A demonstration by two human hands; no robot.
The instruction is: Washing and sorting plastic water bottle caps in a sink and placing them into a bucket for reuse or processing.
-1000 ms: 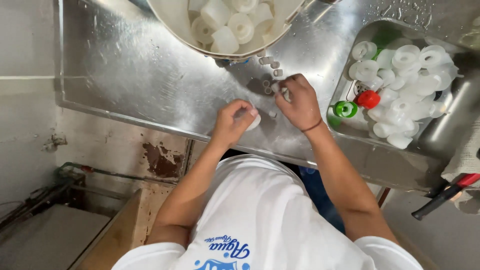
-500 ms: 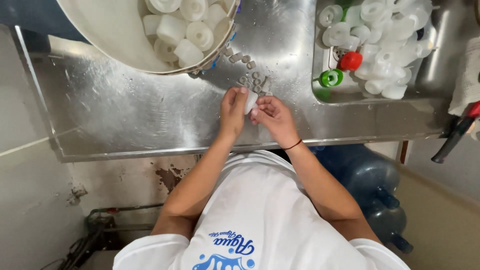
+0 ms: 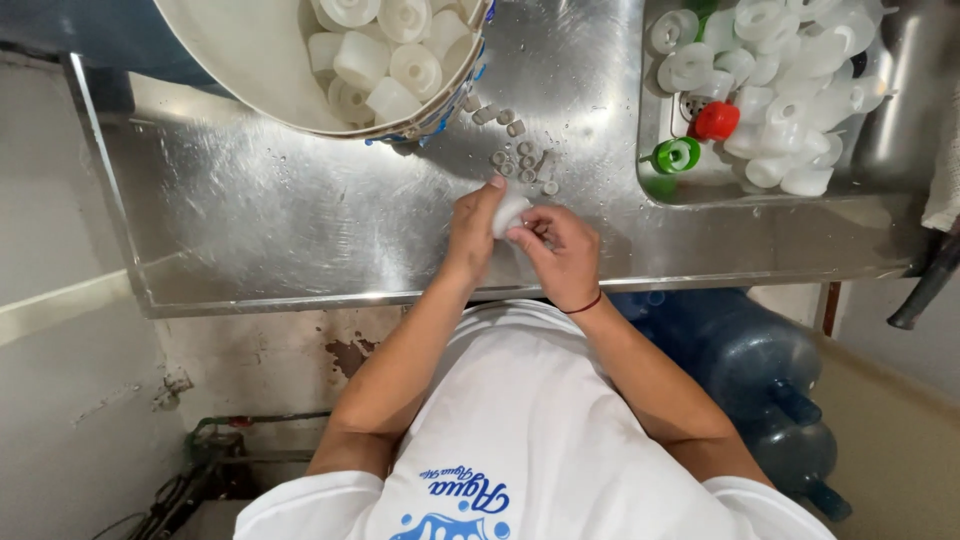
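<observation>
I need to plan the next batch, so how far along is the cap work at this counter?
Done, apparently: a white bucket holds a layer of white caps, and small plugs lie loose on the steel counter. In hand: left hand and right hand hold one white cap. Left: a heap of caps fills the sink.

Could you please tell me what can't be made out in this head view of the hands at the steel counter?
- White cap: mostly covered by the left hand and right hand.
- White tub: cut off by the top edge.
- Small plugs on the counter: too small to tell detail.
- Blue jug: partly hidden under the counter.
</observation>
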